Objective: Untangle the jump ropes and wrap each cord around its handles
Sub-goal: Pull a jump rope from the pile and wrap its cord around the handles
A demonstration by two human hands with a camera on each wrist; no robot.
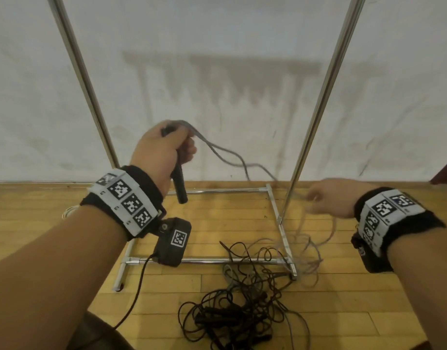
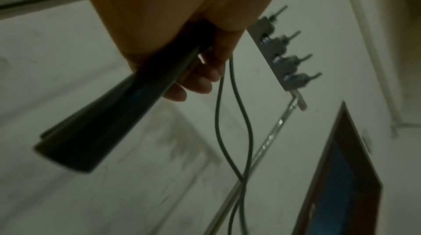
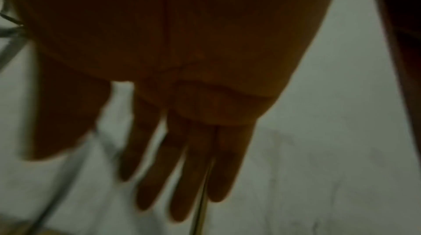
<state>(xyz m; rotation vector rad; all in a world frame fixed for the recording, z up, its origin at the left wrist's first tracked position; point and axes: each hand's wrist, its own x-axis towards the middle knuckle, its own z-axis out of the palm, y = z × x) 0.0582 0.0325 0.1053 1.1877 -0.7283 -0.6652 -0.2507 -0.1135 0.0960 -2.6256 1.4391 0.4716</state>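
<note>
Left hand (image 1: 164, 150) is seen curled tightly round a pair of black handles (image 1: 178, 181), which are held together and point down and toward the camera; in the left wrist view the fingers (image 2: 200, 80) are wrapped round the handles (image 2: 95, 131) at their upper end. Two strands of grey cord (image 1: 232, 157) are led from the top of that fist, and they sag to the right across the white wall. Right hand (image 1: 333, 198) is held out with its fingers straight and loosely spread, as shown in the right wrist view (image 3: 182, 149); blurred loops of the grey cord hang about its fingertips, but whether any strand is caught on them cannot be told.

Nearest the camera, on the wooden floor (image 1: 66, 236), a tangled heap of black ropes (image 1: 237, 306) is left lying, with its black handles buried in the coils. Just beyond it, the metal base (image 1: 207, 260) of a rack is set on the floor, and some cord is draped over its right corner. Two upright poles (image 1: 315, 117) are raised from that base against the wall.
</note>
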